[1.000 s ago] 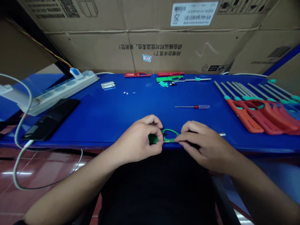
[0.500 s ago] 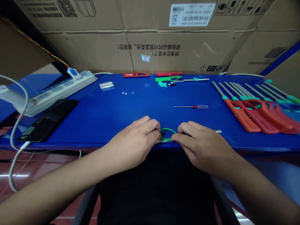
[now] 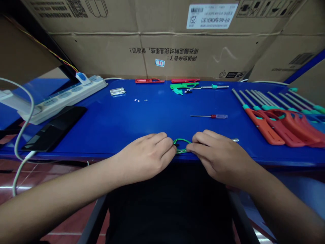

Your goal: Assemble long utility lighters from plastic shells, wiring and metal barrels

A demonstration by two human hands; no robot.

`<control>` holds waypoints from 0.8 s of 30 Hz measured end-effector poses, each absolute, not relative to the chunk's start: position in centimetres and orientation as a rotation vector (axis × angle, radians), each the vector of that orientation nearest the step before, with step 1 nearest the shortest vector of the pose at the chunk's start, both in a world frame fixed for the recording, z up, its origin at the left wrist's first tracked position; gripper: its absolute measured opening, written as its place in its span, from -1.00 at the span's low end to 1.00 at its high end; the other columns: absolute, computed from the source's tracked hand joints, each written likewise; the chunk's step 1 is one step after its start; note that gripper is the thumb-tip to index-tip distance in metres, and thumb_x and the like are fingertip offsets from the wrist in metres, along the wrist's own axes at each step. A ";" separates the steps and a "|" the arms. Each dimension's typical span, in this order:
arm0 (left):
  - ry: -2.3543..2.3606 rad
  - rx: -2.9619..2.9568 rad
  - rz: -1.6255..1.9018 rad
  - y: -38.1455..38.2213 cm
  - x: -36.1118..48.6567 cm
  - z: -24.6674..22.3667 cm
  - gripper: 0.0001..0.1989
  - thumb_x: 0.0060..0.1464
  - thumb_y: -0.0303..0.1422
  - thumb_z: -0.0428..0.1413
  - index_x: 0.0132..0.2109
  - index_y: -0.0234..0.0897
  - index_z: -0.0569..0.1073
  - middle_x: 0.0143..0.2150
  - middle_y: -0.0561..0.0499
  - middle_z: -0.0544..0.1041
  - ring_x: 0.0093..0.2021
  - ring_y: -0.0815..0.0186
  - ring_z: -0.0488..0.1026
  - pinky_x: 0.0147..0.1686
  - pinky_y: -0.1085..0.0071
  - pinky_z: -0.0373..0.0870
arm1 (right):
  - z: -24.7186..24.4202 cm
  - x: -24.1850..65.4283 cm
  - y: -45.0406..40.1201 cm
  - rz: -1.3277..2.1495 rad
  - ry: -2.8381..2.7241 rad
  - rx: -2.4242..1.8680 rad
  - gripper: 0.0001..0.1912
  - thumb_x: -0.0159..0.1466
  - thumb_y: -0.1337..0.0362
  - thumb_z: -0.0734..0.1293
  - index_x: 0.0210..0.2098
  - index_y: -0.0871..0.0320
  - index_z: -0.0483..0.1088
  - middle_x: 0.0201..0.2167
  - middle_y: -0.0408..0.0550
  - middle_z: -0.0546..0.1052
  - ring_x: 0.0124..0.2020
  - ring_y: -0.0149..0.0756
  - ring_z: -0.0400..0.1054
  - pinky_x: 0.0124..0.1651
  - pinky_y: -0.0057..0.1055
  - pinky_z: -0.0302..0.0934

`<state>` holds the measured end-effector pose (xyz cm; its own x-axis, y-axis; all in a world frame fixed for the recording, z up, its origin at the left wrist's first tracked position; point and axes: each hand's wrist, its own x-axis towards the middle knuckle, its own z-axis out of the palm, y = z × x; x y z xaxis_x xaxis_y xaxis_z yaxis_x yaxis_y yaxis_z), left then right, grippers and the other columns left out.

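Left hand [image 3: 143, 157] and right hand [image 3: 215, 156], both closed, pinch a green plastic lighter handle [image 3: 181, 140] between them above the table [image 3: 152, 122] edge; a metal rod [image 3: 235, 140] shows beyond the right hand, a small screwdriver [image 3: 213, 116] ahead of it.

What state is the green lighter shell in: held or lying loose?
Held: the left hand and right hand grip the shell at both ends.

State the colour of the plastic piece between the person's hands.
The plastic piece is bright green; the head view shows it best.
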<state>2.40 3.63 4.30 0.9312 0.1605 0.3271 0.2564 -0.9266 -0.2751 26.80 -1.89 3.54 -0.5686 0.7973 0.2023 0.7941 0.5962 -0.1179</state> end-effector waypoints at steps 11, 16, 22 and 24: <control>-0.280 -2.936 -0.312 4.5 2.1 4.4 -0.82 0.28 -0.52 0.04 -0.11 -0.41 0.55 -0.27 -0.09 0.52 -0.30 0.17 0.42 -0.32 0.26 0.48 | 3.5 26.8 -1.8 0.019 -2.620 -1.307 -0.68 0.29 0.51 0.19 -0.09 0.15 0.49 -0.21 -0.01 0.45 -0.24 -0.19 0.22 -0.23 -0.26 0.14; -0.208 -2.977 -0.307 5.1 2.0 4.7 -0.84 0.29 -0.50 0.05 -0.12 -0.39 0.54 -0.28 -0.09 0.52 -0.29 0.20 0.40 -0.30 0.31 0.40 | 3.6 27.0 -1.4 0.121 -2.648 -1.300 -0.69 0.31 0.50 0.18 -0.11 0.13 0.47 -0.19 -0.01 0.44 -0.24 -0.18 0.21 -0.21 -0.24 0.16; -0.256 -3.046 -0.302 5.5 1.7 4.2 -0.82 0.30 -0.50 0.03 -0.07 -0.37 0.53 -0.25 -0.08 0.51 -0.26 0.21 0.39 -0.25 0.32 0.38 | 3.4 27.3 -0.9 0.368 -2.551 -1.235 -0.59 0.39 0.45 0.15 0.11 0.02 0.41 -0.18 -0.02 0.38 -0.16 -0.20 0.24 -0.14 -0.26 0.20; -0.259 -3.050 -0.300 5.4 1.7 4.2 -0.81 0.30 -0.50 0.03 -0.06 -0.38 0.53 -0.24 -0.08 0.51 -0.25 0.21 0.39 -0.25 0.32 0.38 | 3.4 27.3 -0.9 0.413 -2.547 -1.224 -0.57 0.36 0.47 0.16 0.08 -0.03 0.45 -0.18 -0.03 0.38 -0.16 -0.21 0.24 -0.14 -0.26 0.21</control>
